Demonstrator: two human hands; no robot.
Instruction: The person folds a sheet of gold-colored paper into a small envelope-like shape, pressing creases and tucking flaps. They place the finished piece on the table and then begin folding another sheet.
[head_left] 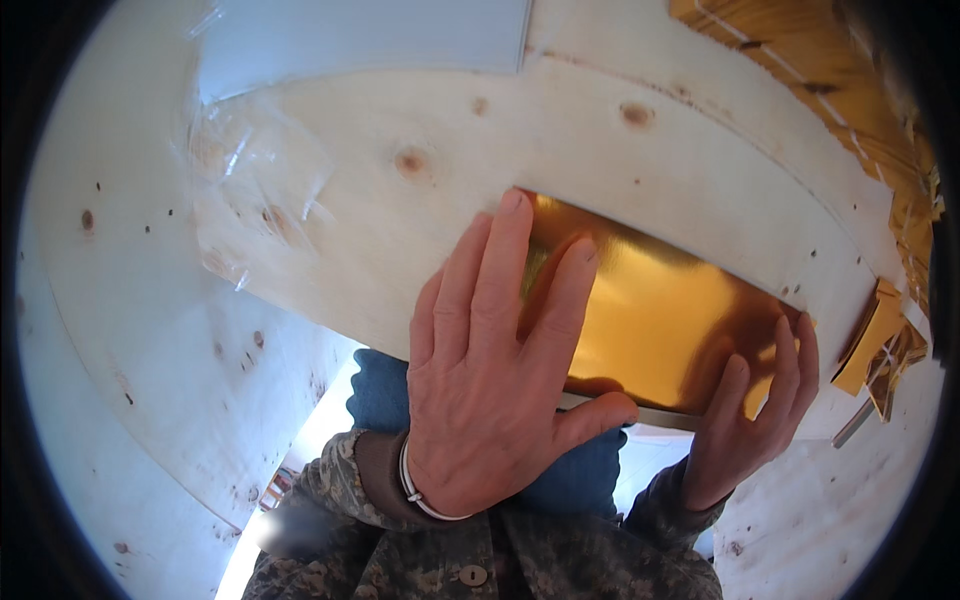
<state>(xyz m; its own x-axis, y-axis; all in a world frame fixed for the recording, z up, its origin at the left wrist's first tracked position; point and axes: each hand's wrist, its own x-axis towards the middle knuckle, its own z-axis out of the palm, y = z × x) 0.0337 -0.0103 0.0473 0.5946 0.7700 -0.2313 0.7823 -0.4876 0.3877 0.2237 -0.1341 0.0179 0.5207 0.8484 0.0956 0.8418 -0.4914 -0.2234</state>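
left hand (490, 370) flat, right hand (750, 420) curled

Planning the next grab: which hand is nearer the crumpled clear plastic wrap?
Left. The left hand lies flat on the gold foil sheet, just right of the clear plastic wrap; the right hand holds the sheet's far right edge.

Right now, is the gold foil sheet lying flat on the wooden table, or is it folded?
Flat, as far as visible: the gold foil sheet lies spread on the wooden table, pressed by the left hand; no fold shows.

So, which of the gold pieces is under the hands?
The large smooth gold sheet at the table edge; left hand flat on it, unlike the scraps at right.
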